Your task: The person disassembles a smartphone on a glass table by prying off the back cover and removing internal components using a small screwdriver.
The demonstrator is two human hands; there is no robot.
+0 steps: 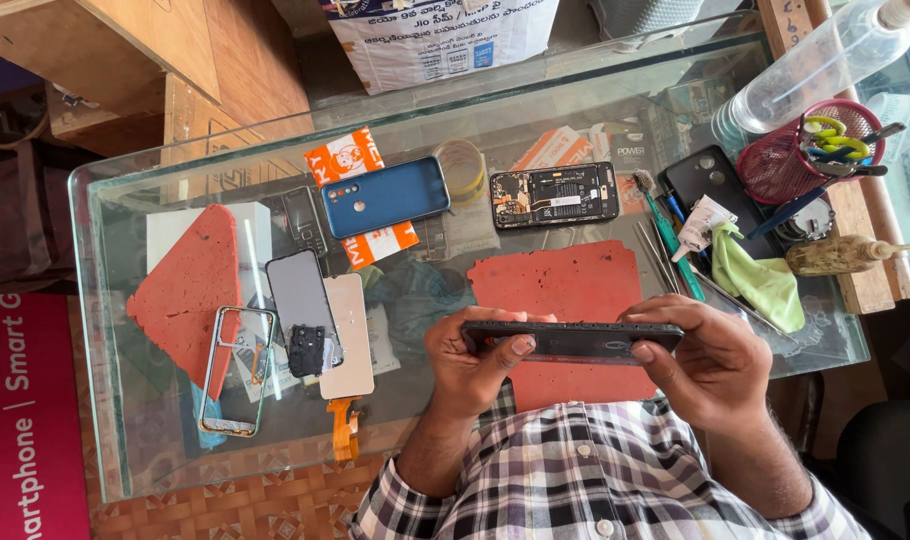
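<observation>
Edge-on, near the checked shirt (575,480), a thin, stiff, likely fragile phone (572,341) is clenched endwise by left hand (472,362) and right hand (710,365).

Clear glossy glass desk (115,330), rough pitted red rubber mat (565,285) near its front edge, glossy blue plastic phone back cover (385,196), soft matt green cloth (760,278) by the right edge, bare metal phone frame (236,370)

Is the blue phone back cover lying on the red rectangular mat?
No. The blue phone back cover lies on the bare glass tabletop, apart from the red rectangular mat.
</observation>
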